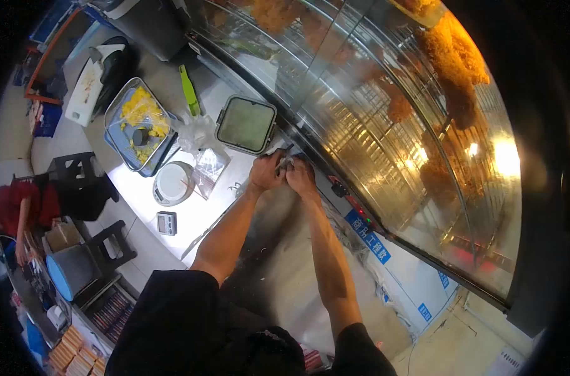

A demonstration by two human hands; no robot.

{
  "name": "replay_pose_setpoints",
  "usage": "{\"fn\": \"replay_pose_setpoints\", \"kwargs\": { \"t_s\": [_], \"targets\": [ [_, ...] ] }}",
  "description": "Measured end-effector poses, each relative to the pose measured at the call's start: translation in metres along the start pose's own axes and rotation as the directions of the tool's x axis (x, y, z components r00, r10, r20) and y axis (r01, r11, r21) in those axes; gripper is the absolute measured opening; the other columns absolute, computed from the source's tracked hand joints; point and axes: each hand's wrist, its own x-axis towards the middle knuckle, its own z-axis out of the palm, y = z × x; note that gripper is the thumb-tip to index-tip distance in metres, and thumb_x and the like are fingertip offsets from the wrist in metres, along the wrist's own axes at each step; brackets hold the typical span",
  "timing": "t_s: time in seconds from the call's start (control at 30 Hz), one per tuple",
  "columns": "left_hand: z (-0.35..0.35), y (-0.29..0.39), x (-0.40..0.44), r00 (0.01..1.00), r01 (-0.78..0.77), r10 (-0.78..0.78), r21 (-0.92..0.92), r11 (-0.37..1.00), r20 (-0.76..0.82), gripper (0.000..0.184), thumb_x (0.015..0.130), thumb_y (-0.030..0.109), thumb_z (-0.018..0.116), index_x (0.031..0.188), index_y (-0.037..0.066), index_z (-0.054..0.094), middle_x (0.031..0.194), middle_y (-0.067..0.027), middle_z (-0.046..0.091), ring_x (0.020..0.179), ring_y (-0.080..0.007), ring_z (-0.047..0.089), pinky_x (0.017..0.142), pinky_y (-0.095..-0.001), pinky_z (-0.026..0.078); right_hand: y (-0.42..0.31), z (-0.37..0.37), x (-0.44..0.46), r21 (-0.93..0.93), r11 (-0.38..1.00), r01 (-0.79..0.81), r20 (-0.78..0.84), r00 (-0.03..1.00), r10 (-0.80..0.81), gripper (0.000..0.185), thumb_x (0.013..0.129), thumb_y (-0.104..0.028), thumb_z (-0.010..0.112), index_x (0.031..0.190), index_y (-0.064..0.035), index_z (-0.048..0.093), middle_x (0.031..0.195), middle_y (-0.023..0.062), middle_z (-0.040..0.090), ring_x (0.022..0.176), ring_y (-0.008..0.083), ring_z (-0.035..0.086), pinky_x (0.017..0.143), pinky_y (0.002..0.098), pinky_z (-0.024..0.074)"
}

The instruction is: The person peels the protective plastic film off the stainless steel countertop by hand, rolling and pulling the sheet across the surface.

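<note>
My left hand and my right hand are close together at the counter's edge beside the heated cabinet. Both have their fingers closed around a small, greyish crumpled thing, too small and hidden to name. Just beyond my left hand stands a rectangular container with a dark rim and a pale green inside. To its left lies a clear plastic bag with something dark in it. Nearby is a round white kitchen scale.
A glass display cabinet with fried food on racks fills the right. On the white counter are a tray of yellow food, a bright green utensil and a timer. A person in red and stools are at left.
</note>
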Motion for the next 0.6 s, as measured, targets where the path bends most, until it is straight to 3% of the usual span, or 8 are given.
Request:
{"fn": "replay_pose_setpoints", "kwargs": {
  "t_s": [0.07, 0.17, 0.23, 0.37, 0.47, 0.53, 0.57, 0.6],
  "targets": [
    [-0.003, -0.001, -0.003, 0.996, 0.052, -0.052, 0.002, 0.999, 0.073, 0.039, 0.077, 0.015, 0.059, 0.115, 0.008, 0.055, 0.083, -0.0150, 0.068, 0.073, -0.0363, 0.067, 0.064, -0.0458, 0.053, 0.009, 0.009, -0.006, 0.010, 0.997, -0.072, 0.073, 0.995, 0.071, 0.032, 0.087, -0.022, 0.058, 0.111, -0.0020, 0.066, 0.113, 0.0223, 0.065, 0.107, 0.0385, 0.060, 0.091, 0.0424, 0.0475],
    [-0.003, 0.002, -0.002, 1.000, -0.004, 0.004, -0.036, 0.999, -0.001, 0.039, 0.076, 0.013, 0.058, 0.114, 0.006, 0.055, 0.085, -0.0164, 0.068, 0.074, -0.0363, 0.067, 0.066, -0.0463, 0.054, 0.024, 0.020, -0.018, 0.205, 0.973, -0.104, -0.068, 0.990, 0.120, 0.033, 0.087, -0.027, 0.062, 0.106, -0.0009, 0.068, 0.111, 0.0204, 0.066, 0.105, 0.0334, 0.062, 0.089, 0.0403, 0.0474],
    [-0.004, 0.004, -0.002, 0.999, 0.021, -0.020, -0.034, 0.999, 0.028, 0.040, 0.075, 0.013, 0.059, 0.114, 0.006, 0.055, 0.088, -0.0168, 0.069, 0.075, -0.0367, 0.067, 0.067, -0.0470, 0.054, 0.022, 0.015, -0.023, 0.342, 0.939, -0.026, -0.120, 0.990, 0.071, 0.030, 0.086, -0.026, 0.066, 0.101, -0.0002, 0.068, 0.099, 0.0167, 0.067, 0.095, 0.0304, 0.063, 0.083, 0.0388, 0.0466],
    [-0.002, 0.000, -0.001, 1.000, 0.014, -0.014, -0.024, 1.000, 0.012, 0.040, 0.075, 0.013, 0.058, 0.114, 0.006, 0.055, 0.088, -0.0171, 0.068, 0.072, -0.0379, 0.066, 0.065, -0.0471, 0.053, 0.027, 0.025, -0.021, 0.313, 0.936, 0.157, -0.231, 0.969, -0.085, 0.022, 0.087, -0.019, 0.066, 0.091, 0.0020, 0.068, 0.086, 0.0117, 0.062, 0.083, 0.0236, 0.059, 0.076, 0.0335, 0.0442],
    [-0.001, -0.008, -0.004, 1.000, 0.019, -0.019, 0.008, 1.000, 0.021, 0.044, 0.075, 0.014, 0.058, 0.118, 0.006, 0.055, 0.084, -0.0182, 0.067, 0.070, -0.0388, 0.065, 0.065, -0.0481, 0.053, 0.007, 0.003, -0.028, 0.616, 0.777, 0.128, -0.246, 0.969, 0.035, 0.020, 0.085, -0.013, 0.068, 0.075, 0.0027, 0.061, 0.072, 0.0076, 0.054, 0.069, 0.0172, 0.053, 0.067, 0.0299, 0.0417],
    [0.003, -0.006, -0.008, 0.999, 0.042, -0.043, 0.035, 0.998, 0.028, 0.048, 0.075, 0.015, 0.059, 0.122, 0.007, 0.054, 0.078, -0.0196, 0.065, 0.070, -0.0394, 0.064, 0.067, -0.0497, 0.052, -0.017, -0.057, -0.045, 0.826, 0.563, 0.035, -0.075, 0.996, 0.048, 0.032, 0.080, -0.013, 0.073, 0.067, 0.0013, 0.047, 0.066, 0.0079, 0.051, 0.061, 0.0237, 0.052, 0.063, 0.0356, 0.0447],
    [0.005, -0.008, -0.009, 0.998, 0.053, -0.053, 0.023, 0.998, 0.021, 0.049, 0.075, 0.015, 0.059, 0.124, 0.008, 0.054, 0.076, -0.0203, 0.064, 0.071, -0.0396, 0.063, 0.068, -0.0505, 0.051, -0.023, -0.071, -0.045, 0.812, 0.583, 0.007, -0.053, 0.997, 0.061, 0.032, 0.080, -0.013, 0.073, 0.067, 0.0013, 0.047, 0.066, 0.0079, 0.051, 0.061, 0.0237, 0.052, 0.063, 0.0356, 0.0447],
    [0.011, -0.009, -0.013, 0.997, 0.073, -0.074, 0.065, 0.995, 0.009, 0.048, 0.075, 0.015, 0.058, 0.123, 0.009, 0.054, 0.073, -0.0197, 0.064, 0.070, -0.0394, 0.063, 0.067, -0.0510, 0.050, -0.031, -0.078, -0.039, 0.576, 0.817, 0.019, -0.036, 0.999, 0.002, 0.031, 0.080, -0.015, 0.073, 0.070, -0.0004, 0.047, 0.063, 0.0076, 0.051, 0.058, 0.0265, 0.054, 0.061, 0.0376, 0.0457]
  ]
}}
